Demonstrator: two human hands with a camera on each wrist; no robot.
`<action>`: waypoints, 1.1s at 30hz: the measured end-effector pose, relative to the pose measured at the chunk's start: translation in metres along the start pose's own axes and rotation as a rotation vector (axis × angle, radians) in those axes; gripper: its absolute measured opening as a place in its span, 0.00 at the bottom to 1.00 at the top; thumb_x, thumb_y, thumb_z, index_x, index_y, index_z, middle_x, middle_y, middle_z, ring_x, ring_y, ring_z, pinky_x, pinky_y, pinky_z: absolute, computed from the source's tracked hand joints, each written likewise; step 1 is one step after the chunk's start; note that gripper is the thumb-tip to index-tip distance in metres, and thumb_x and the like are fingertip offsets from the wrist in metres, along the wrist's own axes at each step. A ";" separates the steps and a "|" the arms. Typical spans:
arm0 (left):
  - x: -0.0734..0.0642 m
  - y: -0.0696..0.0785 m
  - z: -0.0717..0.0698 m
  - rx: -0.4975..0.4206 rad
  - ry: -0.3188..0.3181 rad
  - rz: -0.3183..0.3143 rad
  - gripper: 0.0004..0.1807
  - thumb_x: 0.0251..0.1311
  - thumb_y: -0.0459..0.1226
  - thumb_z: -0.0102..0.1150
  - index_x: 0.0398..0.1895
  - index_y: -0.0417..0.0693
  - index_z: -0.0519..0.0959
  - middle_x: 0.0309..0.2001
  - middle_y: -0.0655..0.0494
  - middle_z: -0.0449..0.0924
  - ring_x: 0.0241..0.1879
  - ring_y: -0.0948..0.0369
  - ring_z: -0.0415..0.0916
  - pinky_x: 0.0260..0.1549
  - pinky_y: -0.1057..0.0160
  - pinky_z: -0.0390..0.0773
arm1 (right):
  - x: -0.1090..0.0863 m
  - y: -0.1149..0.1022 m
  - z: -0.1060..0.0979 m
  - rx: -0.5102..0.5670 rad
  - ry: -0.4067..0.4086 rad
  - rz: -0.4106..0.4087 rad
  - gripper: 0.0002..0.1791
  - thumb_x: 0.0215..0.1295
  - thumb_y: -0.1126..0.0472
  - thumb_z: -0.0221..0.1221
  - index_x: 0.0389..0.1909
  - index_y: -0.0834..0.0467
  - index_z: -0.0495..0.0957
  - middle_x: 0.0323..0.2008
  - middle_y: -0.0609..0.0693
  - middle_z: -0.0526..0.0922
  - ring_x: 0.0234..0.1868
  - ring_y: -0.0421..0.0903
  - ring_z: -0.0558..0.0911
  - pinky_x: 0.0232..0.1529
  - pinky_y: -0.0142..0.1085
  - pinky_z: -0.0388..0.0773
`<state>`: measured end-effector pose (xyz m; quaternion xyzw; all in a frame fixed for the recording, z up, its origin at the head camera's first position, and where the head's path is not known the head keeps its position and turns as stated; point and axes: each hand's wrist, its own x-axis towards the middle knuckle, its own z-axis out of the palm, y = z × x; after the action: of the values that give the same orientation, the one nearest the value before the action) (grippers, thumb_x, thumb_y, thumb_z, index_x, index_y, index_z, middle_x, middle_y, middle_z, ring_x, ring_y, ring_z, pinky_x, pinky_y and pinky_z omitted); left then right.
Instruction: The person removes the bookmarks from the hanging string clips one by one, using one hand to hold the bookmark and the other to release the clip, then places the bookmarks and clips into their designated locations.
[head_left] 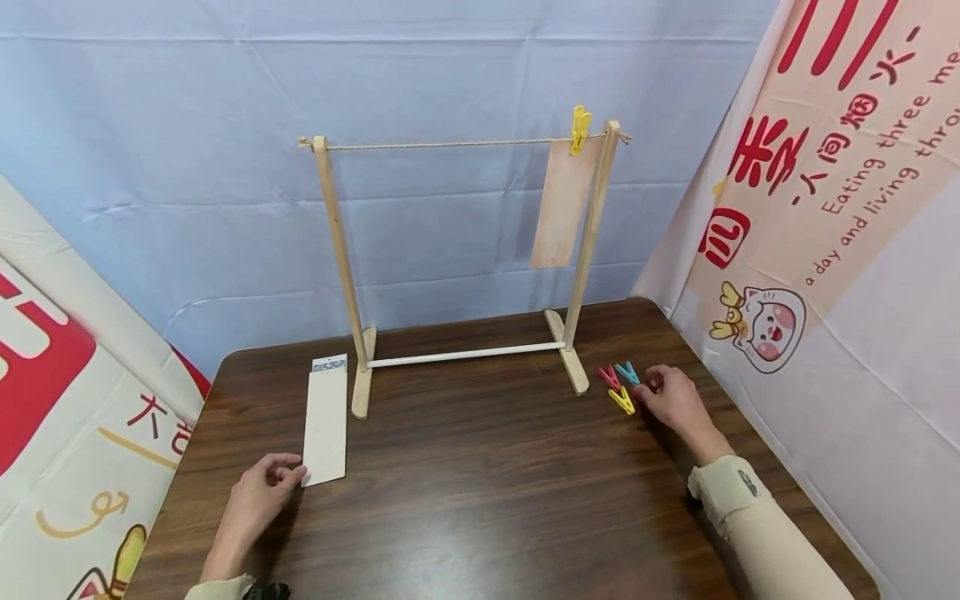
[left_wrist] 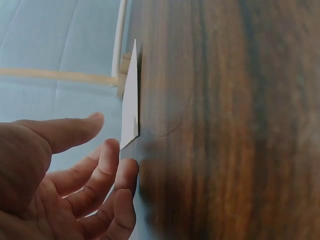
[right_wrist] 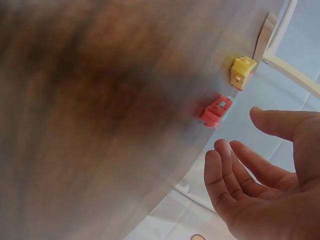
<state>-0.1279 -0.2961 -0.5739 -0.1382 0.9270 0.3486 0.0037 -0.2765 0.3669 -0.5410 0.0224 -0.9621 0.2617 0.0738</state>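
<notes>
My left hand (head_left: 258,504) hovers by the lower left corner of a long white card (head_left: 326,425) on the table. In the left wrist view its fingers (left_wrist: 107,155) are loosely bent, with nothing between them and the thumb. A patterned strip (head_left: 330,364) shows at the card's top end. My right hand (head_left: 675,408) is beside a small group of clothespins: a yellow one (head_left: 622,401), a red one (head_left: 609,379) and a blue one (head_left: 628,373). In the right wrist view the thumb and fingers are apart, near a red clothespin (right_wrist: 217,112), holding nothing.
A wooden stand (head_left: 341,242) with a rope (head_left: 450,145) strung between its posts is at the back of the table (head_left: 480,467). A yellow clothespin (head_left: 580,130) clips a pale pinkish card (head_left: 564,204) to the rope's right end. Printed cloths (head_left: 840,233) hang at the sides.
</notes>
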 end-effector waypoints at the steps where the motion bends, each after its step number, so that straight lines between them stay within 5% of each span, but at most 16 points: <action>1: 0.000 0.001 -0.001 0.000 -0.004 0.001 0.21 0.67 0.48 0.62 0.54 0.43 0.79 0.34 0.55 0.81 0.34 0.58 0.71 0.32 0.59 0.66 | 0.001 -0.001 -0.001 0.002 0.000 -0.002 0.23 0.67 0.60 0.63 0.55 0.72 0.74 0.44 0.68 0.79 0.42 0.60 0.78 0.44 0.56 0.75; 11: 0.002 0.010 -0.005 0.000 0.015 0.040 0.22 0.67 0.52 0.62 0.54 0.46 0.79 0.40 0.52 0.83 0.42 0.54 0.80 0.38 0.55 0.74 | 0.006 -0.011 -0.007 0.017 0.046 -0.036 0.22 0.67 0.61 0.63 0.55 0.72 0.75 0.42 0.66 0.78 0.42 0.59 0.77 0.43 0.55 0.75; 33: 0.009 0.051 0.002 -0.055 0.020 0.152 0.21 0.67 0.52 0.61 0.55 0.49 0.80 0.43 0.51 0.84 0.46 0.53 0.80 0.40 0.56 0.75 | 0.024 -0.041 -0.034 0.043 0.130 -0.166 0.23 0.68 0.60 0.63 0.57 0.69 0.74 0.44 0.67 0.79 0.43 0.62 0.79 0.43 0.56 0.75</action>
<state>-0.1503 -0.2611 -0.5434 -0.0710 0.9248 0.3719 -0.0359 -0.2924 0.3487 -0.4876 0.0863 -0.9442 0.2762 0.1571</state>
